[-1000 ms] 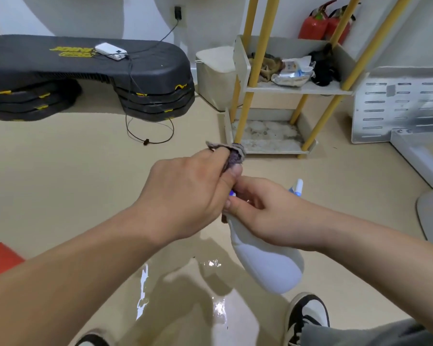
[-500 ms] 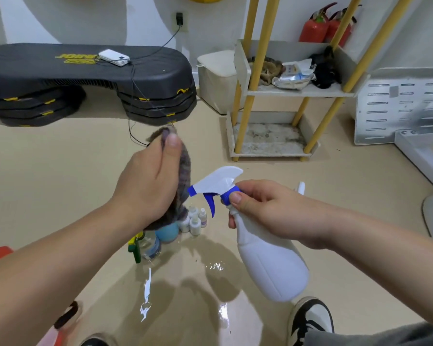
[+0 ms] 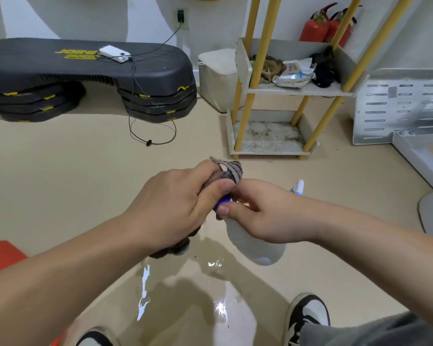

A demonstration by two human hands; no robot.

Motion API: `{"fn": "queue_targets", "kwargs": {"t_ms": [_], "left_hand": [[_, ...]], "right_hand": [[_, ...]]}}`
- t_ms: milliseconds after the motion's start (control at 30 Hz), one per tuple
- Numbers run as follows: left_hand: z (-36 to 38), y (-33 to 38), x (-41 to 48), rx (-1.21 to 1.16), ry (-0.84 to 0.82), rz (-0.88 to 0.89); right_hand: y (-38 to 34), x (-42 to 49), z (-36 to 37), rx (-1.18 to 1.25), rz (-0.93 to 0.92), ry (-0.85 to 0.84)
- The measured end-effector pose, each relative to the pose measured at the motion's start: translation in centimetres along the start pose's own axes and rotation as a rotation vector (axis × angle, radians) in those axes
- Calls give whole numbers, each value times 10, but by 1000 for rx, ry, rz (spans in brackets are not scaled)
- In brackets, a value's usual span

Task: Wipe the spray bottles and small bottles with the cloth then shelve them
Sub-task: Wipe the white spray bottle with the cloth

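My right hand (image 3: 258, 211) grips the neck of a white spray bottle (image 3: 255, 245), whose body hangs down over the floor. My left hand (image 3: 175, 206) holds a grey striped cloth (image 3: 228, 171) wrapped over the bottle's spray head, so only a bit of blue collar (image 3: 221, 203) shows. The tip of a second spray bottle (image 3: 299, 187) peeks out behind my right wrist. The yellow-legged shelf unit (image 3: 268, 143) stands just beyond my hands. My left arm hides the small bottles on the floor.
The upper shelf (image 3: 300, 89) holds rags and a foil packet. A black step platform (image 3: 85, 76) with a charging device and cable lies at the left. A white bin (image 3: 218, 78), two red fire extinguishers (image 3: 320, 26) and a grey vented panel (image 3: 398, 106) line the back. My shoes (image 3: 308, 315) are below.
My left hand was off the bottle with the cloth, leaving the spray head bare. It has come back and now covers the head with the cloth again.
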State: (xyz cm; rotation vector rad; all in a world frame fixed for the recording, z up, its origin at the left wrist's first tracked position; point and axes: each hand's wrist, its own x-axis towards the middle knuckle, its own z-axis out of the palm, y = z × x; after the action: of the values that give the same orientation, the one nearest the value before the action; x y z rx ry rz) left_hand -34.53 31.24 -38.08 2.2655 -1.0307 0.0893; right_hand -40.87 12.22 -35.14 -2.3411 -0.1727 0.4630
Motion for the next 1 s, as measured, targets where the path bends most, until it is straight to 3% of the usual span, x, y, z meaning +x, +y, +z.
{"fn": "queue_targets", "kwargs": {"t_ms": [133,267,333,433,567,633,700,733,833,1000], "left_hand": [[-3,8,2,-114,126,-78],[-2,2,7,-268,270,-330],[-8,-6,11,-308,272,-463],[-18,-16,9,-303,311,-524],[-23,-4,-2,-278,313,-339],[-21,7,-7,-207,201,-128],[-13,13,-10,11,58,128],[-9,15,-10,102,15,166],[-6,9,-5,206,59,86],[-3,-3,7,-85,157,-90]], "right_hand": [[-2,0,-1,89,-10,18],[-1,-2,-3,116,8,23],[0,-4,-5,134,5,29],[1,-8,-8,113,6,39],[1,-9,-8,76,12,41],[2,-7,-6,44,9,44],[1,-6,-2,1,-9,46],[-1,-6,0,-22,-19,43],[-6,-6,4,12,-49,29],[-7,-2,6,136,-13,32]]}}
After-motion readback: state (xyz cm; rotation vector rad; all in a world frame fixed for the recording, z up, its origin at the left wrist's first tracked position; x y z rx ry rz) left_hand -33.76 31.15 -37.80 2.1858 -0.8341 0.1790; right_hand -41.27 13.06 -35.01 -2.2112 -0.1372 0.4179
